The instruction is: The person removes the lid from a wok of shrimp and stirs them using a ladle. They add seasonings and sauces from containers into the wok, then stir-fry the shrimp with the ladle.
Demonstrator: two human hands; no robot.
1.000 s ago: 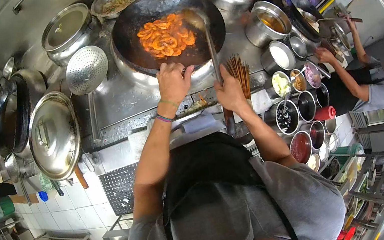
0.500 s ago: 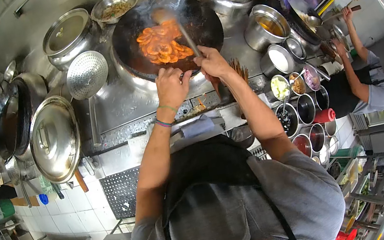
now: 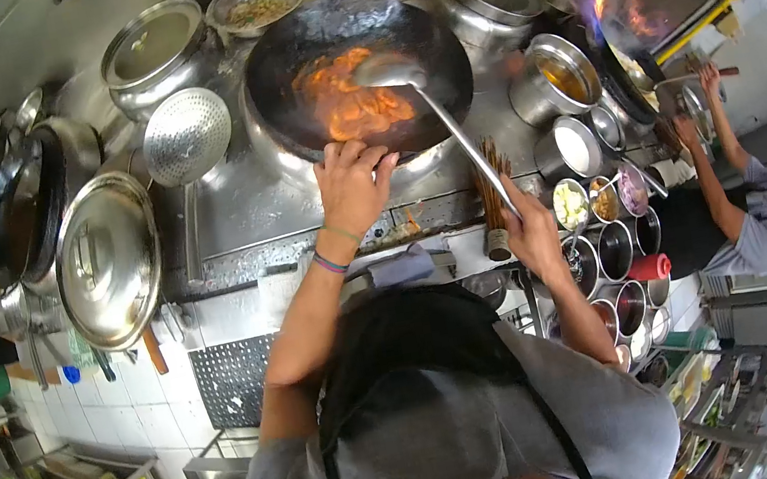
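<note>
A large black wok (image 3: 271,81) sits on the stove and holds a heap of glossy orange, shrimp-like pieces (image 3: 366,112). My left hand (image 3: 353,189) is closed at the wok's near rim, with fingers curled over the edge; what lies under the palm is hidden. My right hand (image 3: 532,230) grips the end of a long-handled metal ladle (image 3: 457,131). The ladle's bowl hangs over the right side of the orange pieces. Just left of my right hand, a bamboo wok brush (image 3: 494,206) stands by the stove's front edge.
Left of the wok lie a perforated skimmer (image 3: 187,135) and a big round lid (image 3: 109,263). Lidded pots (image 3: 156,59) and a bowl of food (image 3: 257,5) stand behind. At right are several seasoning containers (image 3: 570,204), a pot of oil-like liquid (image 3: 555,79), and a co-worker (image 3: 752,198) beside a flaming wok.
My right hand has moved right and toward me, away from the wok rim, along with the ladle. The ladle's bowl has shifted right. My left hand remains at the rim.
</note>
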